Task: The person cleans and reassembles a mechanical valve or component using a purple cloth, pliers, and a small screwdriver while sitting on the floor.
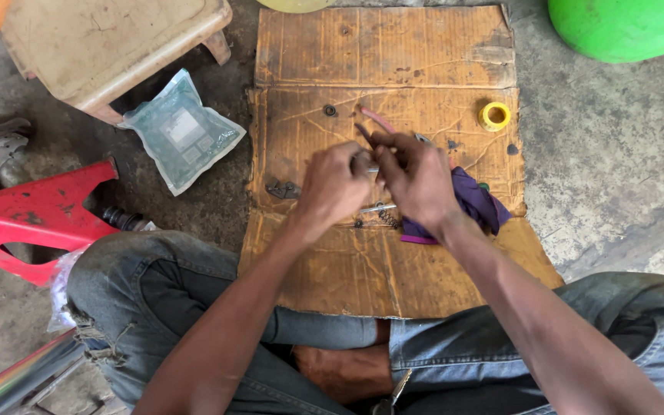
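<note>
Your left hand [334,184] and right hand [416,178] meet above the cardboard sheet [382,261], both pinching a small metal part [370,168]; a purple cloth [476,201] lies on the cardboard under your right wrist.

One package in sight: a clear, bluish plastic pouch [182,131], roughly square, lying flat on the concrete floor [616,154] well off to the left of the fingers [370,157], just past the cardboard's edge. A pale rectangular label [184,127] sits at its middle, its print too small to make out.
</note>
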